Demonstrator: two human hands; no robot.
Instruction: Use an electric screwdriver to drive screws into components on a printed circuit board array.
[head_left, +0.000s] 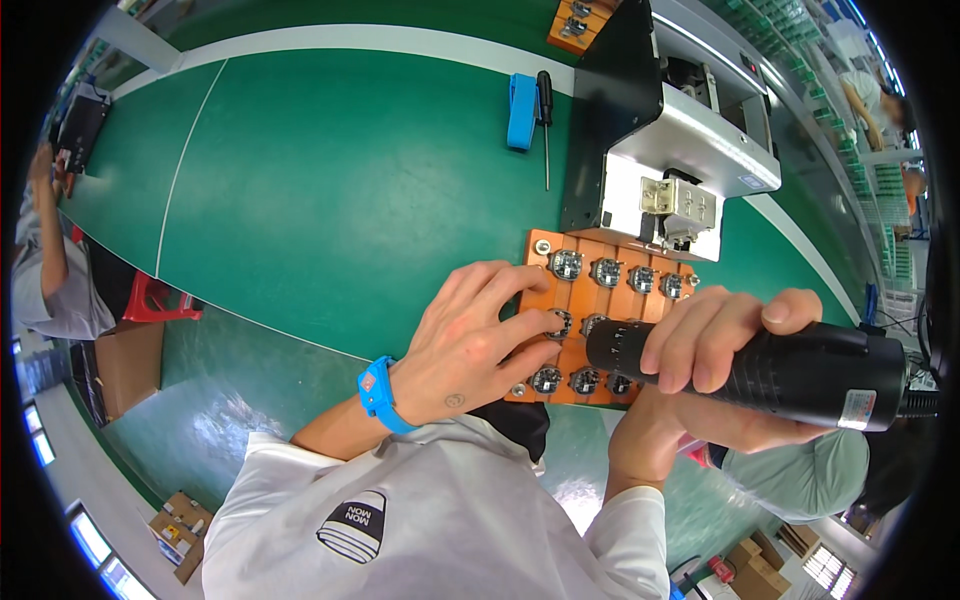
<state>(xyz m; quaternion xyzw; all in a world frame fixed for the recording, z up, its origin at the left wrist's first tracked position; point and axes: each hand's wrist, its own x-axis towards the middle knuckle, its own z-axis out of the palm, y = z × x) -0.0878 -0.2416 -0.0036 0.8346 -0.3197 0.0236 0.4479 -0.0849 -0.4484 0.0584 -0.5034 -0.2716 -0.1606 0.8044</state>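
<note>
My right hand is wrapped round a thick black power screwdriver. The tool lies nearly level, its front end over an orange fixture board and its cable end to the right; its bit is hidden from this view. Rows of small round black-and-metal parts sit in the board. My left hand, with a blue wrist strap, rests on the board's left side. Its fingers are spread, and one fingertip touches a round part in the middle row.
Behind the board stands a black and silver machine with a metal block on its front. A slim screwdriver and a blue strap lie on the green table. Another orange board is farther back. Other people sit left and right.
</note>
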